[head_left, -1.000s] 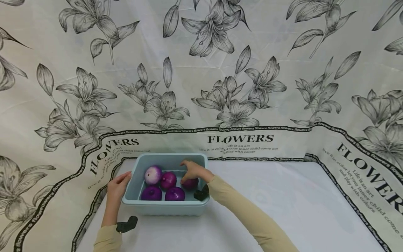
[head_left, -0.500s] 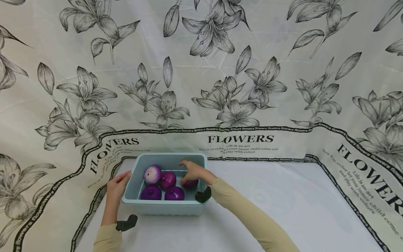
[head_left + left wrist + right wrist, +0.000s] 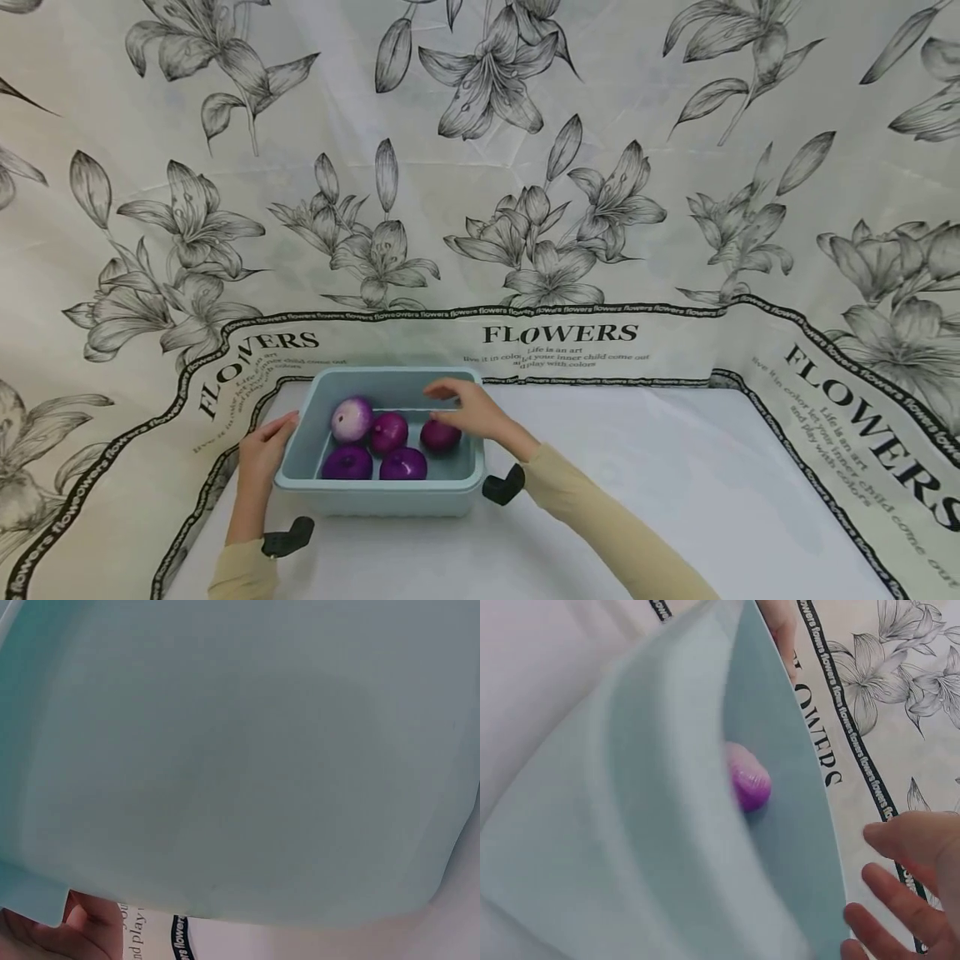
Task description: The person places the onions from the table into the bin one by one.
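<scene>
A light blue plastic bin [image 3: 375, 500] holds several red onions, one of them paler and whitish at the left [image 3: 352, 419]. My left hand [image 3: 264, 446] grips the bin's left rim; in the left wrist view its fingers [image 3: 82, 930] are curled under the lip. My right hand [image 3: 476, 408] hangs over the bin's right side, fingers spread and holding nothing, just above the rightmost onion [image 3: 440, 435]. In the right wrist view, the right hand [image 3: 911, 885] reaches past the bin's edge with fingers apart, and part of an onion [image 3: 748, 778] shows inside.
The bin stands on a white-covered table [image 3: 615, 483], towards its back left. A cloth curtain [image 3: 480, 208] printed with grey lilies and lettering hangs behind and at both sides. Black cameras [image 3: 502, 485] sit on both wrists.
My right hand has let go of the rightmost onion and lifted up and right, leaving it in the bin. The left hand stays at the rim. The head view has shifted slightly.
</scene>
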`<state>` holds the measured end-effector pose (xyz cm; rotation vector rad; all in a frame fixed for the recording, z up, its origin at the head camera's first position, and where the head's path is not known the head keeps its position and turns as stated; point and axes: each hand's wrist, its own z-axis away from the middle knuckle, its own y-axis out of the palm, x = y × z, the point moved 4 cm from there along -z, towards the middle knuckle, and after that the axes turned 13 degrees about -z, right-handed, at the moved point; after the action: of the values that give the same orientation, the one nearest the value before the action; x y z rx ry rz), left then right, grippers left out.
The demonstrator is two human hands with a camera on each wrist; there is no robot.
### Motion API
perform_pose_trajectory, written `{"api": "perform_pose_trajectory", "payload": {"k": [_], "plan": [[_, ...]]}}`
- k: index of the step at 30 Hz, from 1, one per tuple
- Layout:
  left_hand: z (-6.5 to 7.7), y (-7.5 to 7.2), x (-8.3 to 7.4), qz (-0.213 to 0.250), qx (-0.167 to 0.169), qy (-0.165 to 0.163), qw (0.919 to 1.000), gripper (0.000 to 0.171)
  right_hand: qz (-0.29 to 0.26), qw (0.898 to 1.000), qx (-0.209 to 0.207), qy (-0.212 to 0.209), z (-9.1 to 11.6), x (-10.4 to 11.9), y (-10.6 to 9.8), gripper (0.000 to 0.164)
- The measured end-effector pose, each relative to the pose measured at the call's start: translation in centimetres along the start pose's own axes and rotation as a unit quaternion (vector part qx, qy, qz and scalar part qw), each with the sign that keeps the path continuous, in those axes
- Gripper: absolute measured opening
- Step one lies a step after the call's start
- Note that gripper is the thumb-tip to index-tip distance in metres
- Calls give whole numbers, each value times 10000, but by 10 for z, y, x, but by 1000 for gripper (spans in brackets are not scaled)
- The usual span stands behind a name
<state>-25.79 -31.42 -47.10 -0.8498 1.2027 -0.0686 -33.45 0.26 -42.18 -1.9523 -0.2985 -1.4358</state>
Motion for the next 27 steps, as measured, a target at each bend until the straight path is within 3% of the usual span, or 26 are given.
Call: {"api": "perform_pose_trajectory", "payload": {"k": [3,10,14,20,27], "plan": [[-3,-4,1,-46,-12,34,10000,54,-127,9992,-349,-148,10,1,-5,32],[-10,-14,7,-292,206,70,9993,60,387,9925,-1106,-346,35,-4,-16,24],[-9,-21,4,-847,369,467,9946,57,524,9880,-1416,-337,51,-11,-25,22],[-1,-28,-5,-1549,411,1410,9769,41,428,9821,-1831,-41,75,-27,-37,19],[13,-30,-9,-1850,336,1474,9710,41,570,9760,-2092,190,97,-35,-48,16]]}}
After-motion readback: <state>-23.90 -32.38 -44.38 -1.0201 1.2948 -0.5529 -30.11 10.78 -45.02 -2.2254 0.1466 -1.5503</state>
